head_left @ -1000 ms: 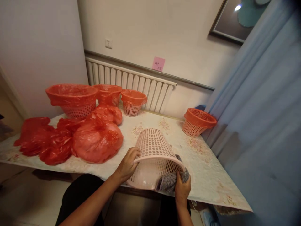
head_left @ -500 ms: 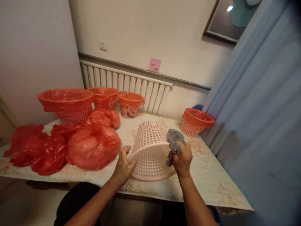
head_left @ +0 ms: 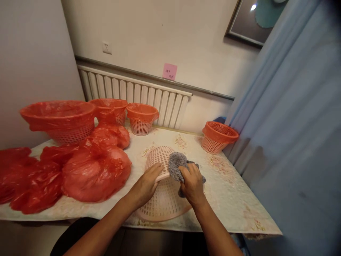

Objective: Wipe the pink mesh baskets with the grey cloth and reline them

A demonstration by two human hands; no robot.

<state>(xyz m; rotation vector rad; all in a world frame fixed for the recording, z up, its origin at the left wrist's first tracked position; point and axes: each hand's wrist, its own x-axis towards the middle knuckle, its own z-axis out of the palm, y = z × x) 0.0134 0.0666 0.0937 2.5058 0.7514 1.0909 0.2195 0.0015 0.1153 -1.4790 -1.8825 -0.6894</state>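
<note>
A pale pink perforated plastic basket (head_left: 163, 204) lies on its side on the table, its open mouth facing me. My left hand (head_left: 146, 185) grips the upper rim at the left, with the fingers over the outside of the wall. My right hand (head_left: 192, 183) is closed around a crumpled grey cloth (head_left: 177, 165), which touches the rim and wall at the upper right of the basket. Part of the basket's right side is hidden behind the cloth and my right hand.
Red bag-lined baskets (head_left: 61, 119) stand at the back left, and another lined basket (head_left: 217, 138) by the blue curtain (head_left: 282, 124). Puffed red plastic bags (head_left: 98, 174) cover the table's left side. A radiator (head_left: 138, 91) runs along the wall behind the floral tablecloth (head_left: 239, 202).
The basket has tipped, its mouth turning more toward me. My left hand has moved up along the rim, and my right hand has shifted left with the cloth.
</note>
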